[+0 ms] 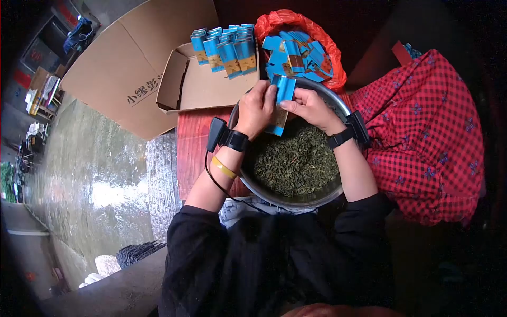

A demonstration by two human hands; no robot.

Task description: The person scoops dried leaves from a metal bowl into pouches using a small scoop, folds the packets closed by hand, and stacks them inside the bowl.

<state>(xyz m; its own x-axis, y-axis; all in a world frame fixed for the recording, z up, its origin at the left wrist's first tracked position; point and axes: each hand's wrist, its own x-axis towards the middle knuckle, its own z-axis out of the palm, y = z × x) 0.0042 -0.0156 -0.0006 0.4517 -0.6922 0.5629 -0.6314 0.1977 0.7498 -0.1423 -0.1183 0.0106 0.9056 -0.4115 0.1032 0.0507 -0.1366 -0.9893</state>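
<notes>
Both hands hold one blue and gold packet [285, 89] above a round metal basin [247, 182]. My left hand [256, 109] is closed on its left side, fingertips against the packet. From the other side my right hand [316, 109] pinches it, thumb lying across the front. The packet's lower blue end shows below the fingers; whether its top is sealed I cannot tell. Dried green leaves [296, 161], looking like tea, lie in the basin beneath the hands.
Upright blue and gold packets [229, 53] stand in rows in a shallow cardboard box [203, 98]. Flat blue packets [301, 55] fill a red plastic bag [334, 50] behind the basin. Red checked cloth [422, 142] lies at the right. A large cardboard flap [116, 63] rises at the left.
</notes>
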